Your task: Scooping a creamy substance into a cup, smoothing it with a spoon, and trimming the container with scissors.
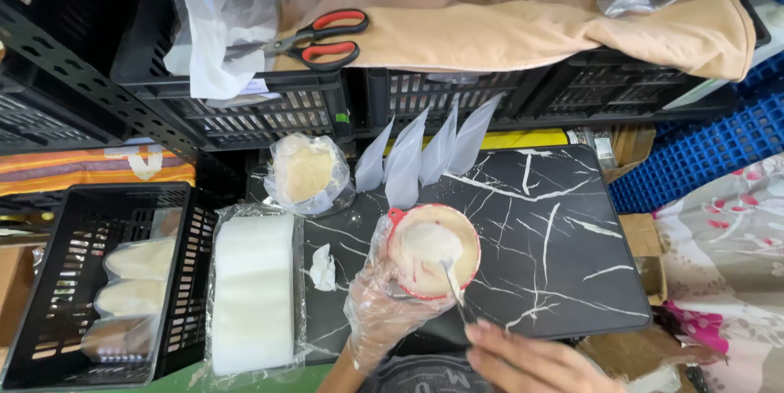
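The left hand (384, 299) — in a clear plastic glove — is closed round a small red-rimmed bowl (433, 250), holding it up over the near edge of the black marbled worktop (555, 238). The bare right hand (531, 360) pinches a spoon (453, 283), whose handle slants up and left from the fingers so its tip sits in the white paste inside the bowl. The bowl thus lies just up-left of the right hand — nearer the left. Four empty cone bags (425, 152) stand beyond the bowl.
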